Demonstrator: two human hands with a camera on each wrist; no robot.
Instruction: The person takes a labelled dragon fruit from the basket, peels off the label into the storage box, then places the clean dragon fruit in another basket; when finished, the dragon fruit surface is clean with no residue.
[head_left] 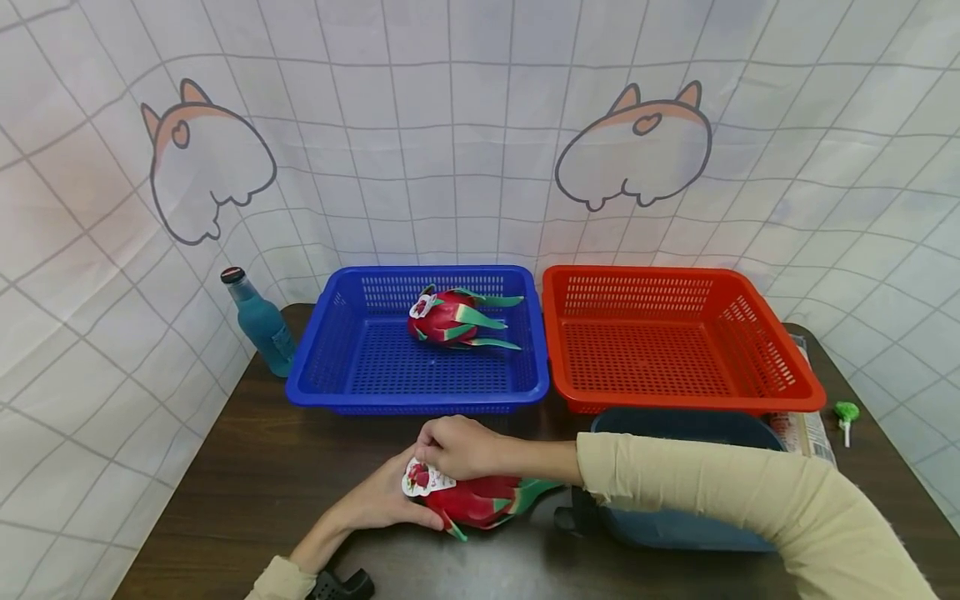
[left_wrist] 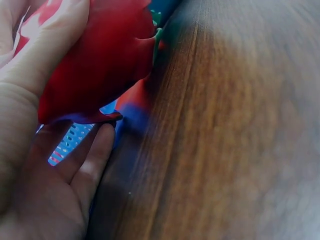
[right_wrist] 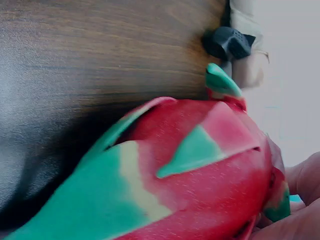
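A red dragon fruit with green-tipped scales (head_left: pixel 468 502) (left_wrist: pixel 107 55) (right_wrist: pixel 215 185) lies on the table in front of the blue basket. Its left end is gripped by the left hand (head_left: pixel 382 497) (left_wrist: pixel 47 175), thumb on the near side, fingers on the far side. A white sticker with a fruit picture (head_left: pixel 418 479) is on that end. Curled over the sticker from above, the right hand (head_left: pixel 465 450) (right_wrist: pixel 297 217) pinches its upper edge; its exact fingertip contact is partly hidden.
Behind, a blue basket (head_left: pixel 416 400) holds another dragon fruit (head_left: pixel 450 318) with a sticker. Beside it stands a red basket (head_left: pixel 645 358). A dark blue-grey container (head_left: pixel 690 529) is under the right forearm. A blue bottle (head_left: pixel 266 329), a packet (head_left: pixel 817 433) and a green lollipop (head_left: pixel 847 412) stand or lie at the sides.
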